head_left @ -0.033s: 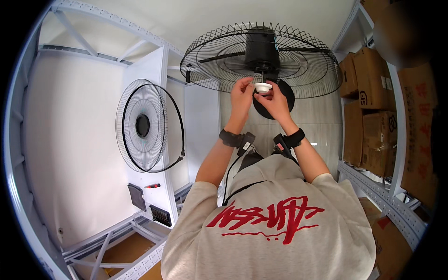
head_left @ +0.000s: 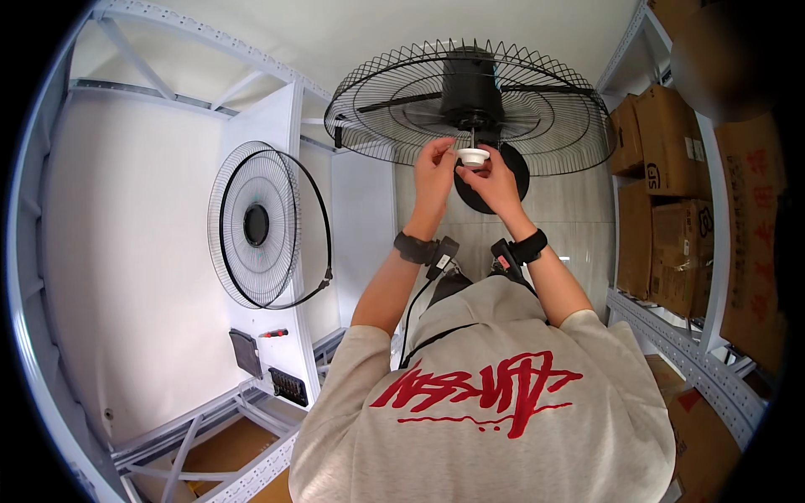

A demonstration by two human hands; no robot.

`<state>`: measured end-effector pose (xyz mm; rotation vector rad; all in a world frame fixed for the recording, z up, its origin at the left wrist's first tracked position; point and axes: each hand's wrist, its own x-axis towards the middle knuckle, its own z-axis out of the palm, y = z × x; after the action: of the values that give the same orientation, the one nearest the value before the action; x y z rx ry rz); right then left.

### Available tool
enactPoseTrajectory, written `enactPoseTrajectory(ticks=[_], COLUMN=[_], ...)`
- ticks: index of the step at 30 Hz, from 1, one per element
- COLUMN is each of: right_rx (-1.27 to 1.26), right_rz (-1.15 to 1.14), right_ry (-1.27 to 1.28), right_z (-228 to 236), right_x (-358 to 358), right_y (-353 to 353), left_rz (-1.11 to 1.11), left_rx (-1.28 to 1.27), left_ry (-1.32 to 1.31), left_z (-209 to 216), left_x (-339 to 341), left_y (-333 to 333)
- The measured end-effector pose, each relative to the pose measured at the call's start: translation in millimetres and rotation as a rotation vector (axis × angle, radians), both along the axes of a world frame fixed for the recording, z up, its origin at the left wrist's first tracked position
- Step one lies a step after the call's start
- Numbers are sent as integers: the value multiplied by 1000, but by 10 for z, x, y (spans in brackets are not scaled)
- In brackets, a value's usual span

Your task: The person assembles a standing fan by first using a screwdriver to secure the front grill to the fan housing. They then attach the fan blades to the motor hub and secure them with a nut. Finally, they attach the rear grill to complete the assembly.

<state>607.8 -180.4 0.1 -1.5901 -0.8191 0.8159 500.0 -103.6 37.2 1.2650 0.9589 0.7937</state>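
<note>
A small white round plastic nut (head_left: 474, 157) is pinched between the fingers of my left hand (head_left: 433, 178) and my right hand (head_left: 498, 186). Just past it, a thin metal shaft (head_left: 472, 134) sticks out toward me from the black motor housing (head_left: 471, 88) of a standing fan. From this angle I cannot tell whether the nut is threaded onto the shaft. A black wire rear guard (head_left: 377, 117) spreads around the motor, with no blades on it. Below my hands the fan's round black base (head_left: 521, 172) stands on the floor.
On the white shelf (head_left: 151, 251) at left lie a front fan grille (head_left: 256, 226) with a black hoop, a red-and-black screwdriver (head_left: 274, 334), a dark flat case (head_left: 246, 353) and a bit set (head_left: 288, 386). Cardboard boxes (head_left: 671, 142) fill the right-hand rack.
</note>
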Motion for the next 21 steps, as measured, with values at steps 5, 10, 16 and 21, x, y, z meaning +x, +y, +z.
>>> enactPoseTrajectory(ticks=[5, 10, 16, 21], right_rx=[-6, -1, -50, -96], right_rz=[-5, -43, -27, -48], right_ry=[192, 156, 277, 185], right_z=[-63, -138, 130, 199], right_x=[-42, 1, -26, 4], right_y=[82, 120, 76, 65], left_rz=[16, -228, -160, -166], left_rx=[-86, -355, -185, -30], left_ry=[29, 52, 118, 190], left_z=[-165, 155, 137, 353], left_x=[7, 73, -5, -7], left_y=[46, -15, 39, 6])
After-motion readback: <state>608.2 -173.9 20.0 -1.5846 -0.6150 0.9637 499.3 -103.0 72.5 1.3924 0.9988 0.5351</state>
